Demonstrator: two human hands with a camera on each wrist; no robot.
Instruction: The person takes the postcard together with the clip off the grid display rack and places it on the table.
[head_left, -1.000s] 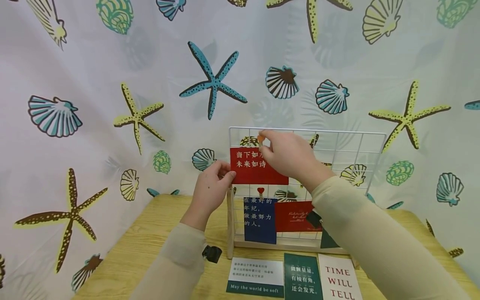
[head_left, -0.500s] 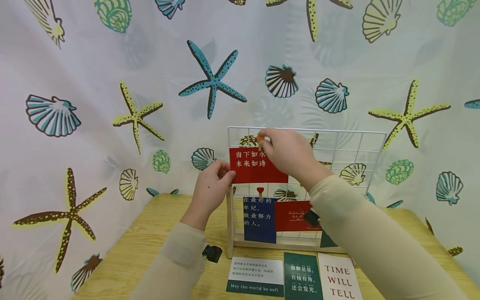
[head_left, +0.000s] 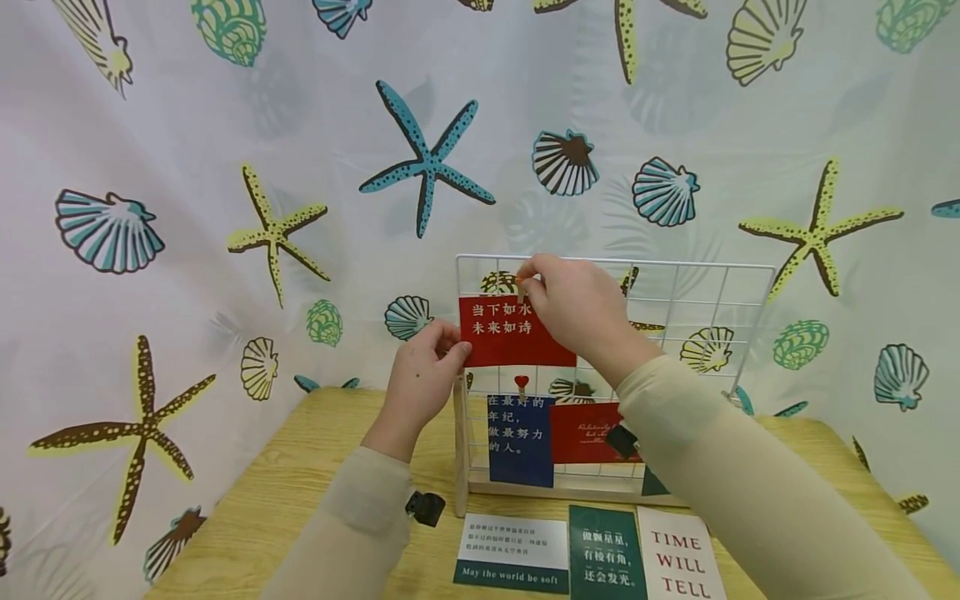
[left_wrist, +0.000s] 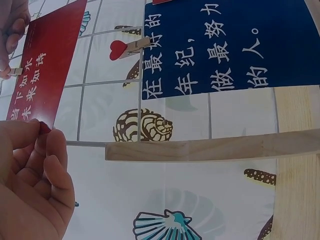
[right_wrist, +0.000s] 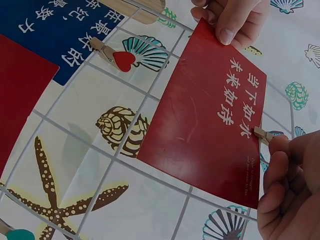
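Observation:
A red card [head_left: 517,346] with white characters lies against the upper left of a white wire grid [head_left: 720,266]. My left hand [head_left: 422,379] pinches its lower left corner between thumb and fingers. At the card's top edge, my right hand [head_left: 581,307] grips a small wooden clothespin [right_wrist: 262,133], which reaches over that edge in the right wrist view. The fingers mostly cover the clothespin's orange end. Below hangs a blue card [head_left: 521,454], held to the grid by a clothespin with a red heart [left_wrist: 118,50].
Another red card [head_left: 585,433] hangs beside the blue one, partly behind my right sleeve. A green card on the grid is mostly hidden. In front of the wooden base [head_left: 570,486] lie a white-and-green card [head_left: 512,550], a green card [head_left: 606,550] and a white card [head_left: 678,554].
My right fingers have shifted slightly on the clothespin and cover more of its orange end. The left hand and the red card stay nearly still.

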